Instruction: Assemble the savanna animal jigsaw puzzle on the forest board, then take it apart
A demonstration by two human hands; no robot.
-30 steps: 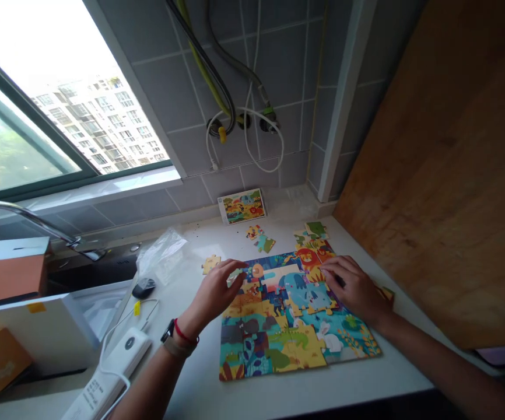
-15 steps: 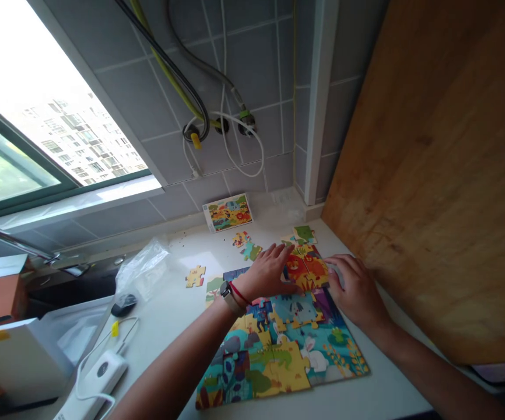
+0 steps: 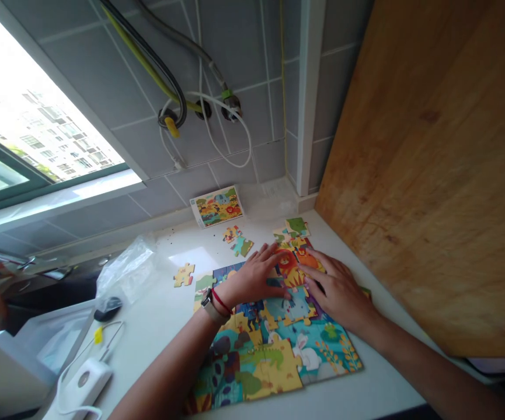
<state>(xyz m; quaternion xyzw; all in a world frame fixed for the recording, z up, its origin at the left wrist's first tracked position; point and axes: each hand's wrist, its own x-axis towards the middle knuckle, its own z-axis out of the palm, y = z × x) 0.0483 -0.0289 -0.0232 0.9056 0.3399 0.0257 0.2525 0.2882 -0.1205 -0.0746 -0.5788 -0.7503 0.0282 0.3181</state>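
Lion pieces (image 3: 291, 270) between 2 hands (image 3: 252, 279) (image 3: 339, 290)

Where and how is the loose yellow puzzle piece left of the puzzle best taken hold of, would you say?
Probably pinch the yellow puzzle piece by opposite edges, coming from above: it lies flat on the counter, its outline knobbed, with no other piece touching it.

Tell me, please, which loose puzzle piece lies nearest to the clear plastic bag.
The mostly yellow piece, lying alone between the plastic bag and the puzzle. Other loose pieces, like the teal-and-green one near the picture card, lie farther right.
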